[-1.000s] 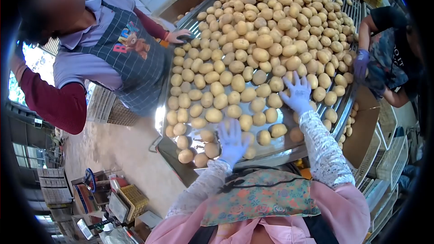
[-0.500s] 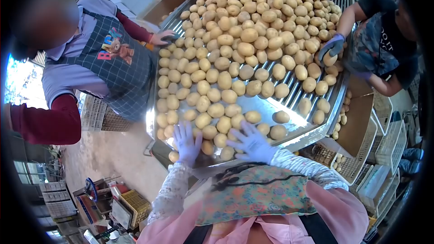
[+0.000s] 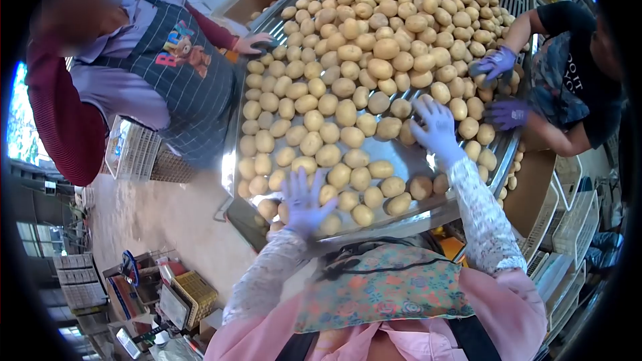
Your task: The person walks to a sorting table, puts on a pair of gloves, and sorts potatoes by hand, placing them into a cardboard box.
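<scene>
Many tan potatoes (image 3: 346,112) cover the metal sorting table (image 3: 418,212), spread out near me and heaped at the far end. My left hand (image 3: 306,206), in a pale lavender glove, is open with fingers spread over potatoes at the near left edge. Farther out and to the right, my right hand (image 3: 436,130), gloved alike, reaches onto the table with its fingers apart. Its fingertips are beside a potato (image 3: 406,133) and appear to touch it. What lies under my palms is hidden.
Across to the left, a person in a checked apron (image 3: 177,73) rests one hand at the table edge. On the right, another person's purple-gloved hands (image 3: 496,63) work among the potatoes. A cardboard box (image 3: 535,177) and white crates (image 3: 576,224) stand right; a yellow crate (image 3: 194,297) lower left.
My right hand has moved forward and right from the near edge. My left hand has shifted slightly right, and nearby potatoes have spread. The right-hand person's second glove now shows at the table.
</scene>
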`<state>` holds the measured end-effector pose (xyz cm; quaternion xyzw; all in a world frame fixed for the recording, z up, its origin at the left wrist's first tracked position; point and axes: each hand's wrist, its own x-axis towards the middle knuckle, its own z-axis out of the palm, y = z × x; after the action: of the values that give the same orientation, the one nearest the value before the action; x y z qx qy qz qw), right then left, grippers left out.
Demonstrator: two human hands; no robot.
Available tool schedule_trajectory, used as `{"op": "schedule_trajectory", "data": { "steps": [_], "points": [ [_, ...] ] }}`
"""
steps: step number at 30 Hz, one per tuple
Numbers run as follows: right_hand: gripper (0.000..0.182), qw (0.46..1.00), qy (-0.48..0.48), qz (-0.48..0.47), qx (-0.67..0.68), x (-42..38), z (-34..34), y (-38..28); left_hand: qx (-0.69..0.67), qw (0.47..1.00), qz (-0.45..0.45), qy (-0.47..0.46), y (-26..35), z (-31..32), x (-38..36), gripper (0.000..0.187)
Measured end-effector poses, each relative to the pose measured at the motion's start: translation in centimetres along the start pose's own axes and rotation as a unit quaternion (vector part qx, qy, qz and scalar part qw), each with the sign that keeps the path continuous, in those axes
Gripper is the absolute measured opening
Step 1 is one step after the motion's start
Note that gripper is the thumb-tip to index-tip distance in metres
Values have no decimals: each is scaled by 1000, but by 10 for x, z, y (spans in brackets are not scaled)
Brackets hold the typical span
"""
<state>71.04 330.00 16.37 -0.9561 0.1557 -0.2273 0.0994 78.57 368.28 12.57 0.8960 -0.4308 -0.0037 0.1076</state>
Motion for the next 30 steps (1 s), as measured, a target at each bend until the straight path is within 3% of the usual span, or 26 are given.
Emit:
{"op": "schedule_trajectory", "data": {
  "steps": [2,3,4,5,6,8,9,11,13,14,16,17,19,20,21,22,23,24,25,26,27,28,29,30],
  "points": [
    [48,992,-90,61,-65,13,22,-7,39,994,-99,-7,37,3,20,85],
    [49,988,-106,64,-97,18,35,-17,41,994,-101,-6,48,10,32,85],
    [51,982,-123,67,-128,21,51,-24,28,996,-81,2,56,17,42,86],
    [53,992,-112,36,-43,23,71,-15,15,998,-62,10,58,20,45,87],
    [53,992,-114,32,-41,17,71,-23,16,998,-67,10,55,20,41,87],
    [53,982,-117,-133,63,-5,51,-50,6,999,12,30,51,15,35,84],
    [53,982,-111,-137,70,-19,38,-62,-26,997,63,38,39,7,22,73],
    [54,982,-107,-136,74,-54,13,-71,-71,994,82,19,17,-12,-9,67],
    [61,974,-144,-177,-10,-86,-4,-67,-30,997,40,-63,-12,-26,-44,66],
    [61,974,-145,-174,-8,-96,-13,-71,-29,996,42,-66,-24,-34,-55,66],
    [64,970,-181,-157,46,-108,-32,-77,27,993,-40,-107,-39,-47,-69,69],
    [57,962,-192,-181,74,-109,-36,-81,25,993,-39,-109,-42,-45,-69,69],
    [51,955,-177,-209,114,-105,-21,-80,95,959,-256,-67,-49,-31,-63,73],
    [46,945,-159,-238,156,-97,-12,-78,95,959,-258,-65,-51,-13,-57,73],
    [38,936,-170,-156,267,-77,-7,-75,27,971,-239,11,-49,12,-50,77],
    [38,956,-134,-93,244,-56,-4,-76,-39,971,-218,86,-43,32,-45,81],
    [37,970,-97,-30,220,-33,-2,-80,-11,972,-208,109,-29,50,-39,84],
    [39,991,-85,4,105,-11,-3,-86,16,971,-197,134,-12,63,-29,88],
    [43,999,18,-30,-16,-1,16,-79,27,982,-183,33,18,34,-16,88],
    [43,999,19,-32,-14,4,39,-71,36,983,-166,-68,44,1,-7,88],
    [43,997,-62,41,-18,9,62,-63,38,983,-167,-65,47,5,-9,88],
    [44,983,-141,114,-22,16,67,-64,-36,994,-99,-25,48,10,-13,88],
    [44,984,-139,112,-21,17,67,-61,-110,993,-30,13,48,15,-17,87],
    [44,973,-206,104,4,20,57,-62,-110,993,-31,15,44,10,-21,87]
  ]
}}
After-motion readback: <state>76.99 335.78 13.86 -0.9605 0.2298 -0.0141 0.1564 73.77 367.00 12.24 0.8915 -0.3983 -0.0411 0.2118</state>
